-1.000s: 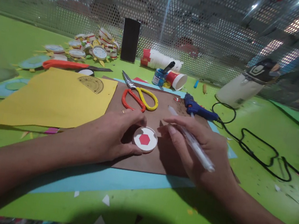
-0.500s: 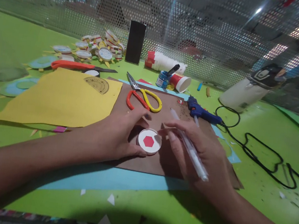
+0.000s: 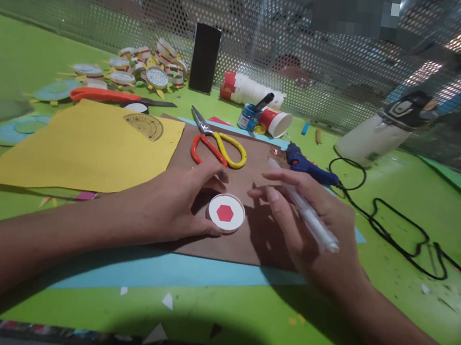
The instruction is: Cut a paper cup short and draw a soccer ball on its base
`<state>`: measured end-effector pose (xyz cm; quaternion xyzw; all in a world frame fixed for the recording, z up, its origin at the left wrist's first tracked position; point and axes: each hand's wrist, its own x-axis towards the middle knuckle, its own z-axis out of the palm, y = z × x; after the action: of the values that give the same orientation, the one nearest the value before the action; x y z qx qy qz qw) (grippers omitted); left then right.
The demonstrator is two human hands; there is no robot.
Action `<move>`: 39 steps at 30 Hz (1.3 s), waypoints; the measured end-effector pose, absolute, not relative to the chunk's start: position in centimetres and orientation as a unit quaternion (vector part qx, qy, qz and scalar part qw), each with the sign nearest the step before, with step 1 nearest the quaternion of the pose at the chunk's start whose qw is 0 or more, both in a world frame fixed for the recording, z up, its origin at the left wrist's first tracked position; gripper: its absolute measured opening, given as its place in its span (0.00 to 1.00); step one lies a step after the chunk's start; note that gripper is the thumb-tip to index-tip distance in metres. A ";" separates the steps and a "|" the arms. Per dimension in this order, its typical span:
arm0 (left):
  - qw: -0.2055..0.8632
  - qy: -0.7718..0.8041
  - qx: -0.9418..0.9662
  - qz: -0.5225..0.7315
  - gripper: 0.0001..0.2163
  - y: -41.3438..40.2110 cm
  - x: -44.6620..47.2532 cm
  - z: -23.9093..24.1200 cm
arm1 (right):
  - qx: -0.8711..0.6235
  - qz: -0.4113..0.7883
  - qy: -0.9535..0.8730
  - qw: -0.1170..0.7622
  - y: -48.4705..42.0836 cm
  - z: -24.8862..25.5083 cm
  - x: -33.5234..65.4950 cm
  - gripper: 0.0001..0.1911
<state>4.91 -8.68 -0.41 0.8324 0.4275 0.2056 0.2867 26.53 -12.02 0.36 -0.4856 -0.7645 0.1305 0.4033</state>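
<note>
A green surface (image 3: pixel 68 309) is bounded at the far side by a perforated screen (image 3: pixel 107 15). A yellow sheet (image 3: pixel 79 158) is laid at the left; beside it, a brown sheet (image 3: pixel 229 250) is laid over light blue paper (image 3: pixel 183 276). At the far right, a pale bottle (image 3: pixel 373 136) with a dark top is positioned. The right hand (image 3: pixel 313 223) is held above the brown sheet, a clear pen (image 3: pixel 313 220) being gripped among its fingers. The left hand (image 3: pixel 180 200) is spread in a C about the left side of a white disc (image 3: pixel 225 213), its thumb set against the near rim. The space beyond the hands is obstructed by a blue glue gun (image 3: pixel 311 169) at the right and red-and-yellow scissors (image 3: pixel 206 130) at the left. Farther back, stacked cups (image 3: pixel 253 90), a dark upright slab (image 3: pixel 205 59) and a heap of decorated discs (image 3: pixel 150 68) are placed. A protractor (image 3: pixel 147 126) is rested on the yellow sheet. The disc, marked with a red hexagon, is located on the brown sheet between both hands. Small white scraps (image 3: pixel 168 300) are scattered nearest the front edge.
</note>
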 end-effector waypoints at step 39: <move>0.306 0.378 0.853 0.189 0.19 -8.5 4.5 -0.8 | -0.344 0.180 -0.856 0.342 -12.1 -0.5 25.7 0.09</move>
<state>4.52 -8.52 -0.78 0.8532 0.3777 0.1893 0.3058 25.73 -12.10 -0.49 -0.3444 -0.8556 0.1798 0.3421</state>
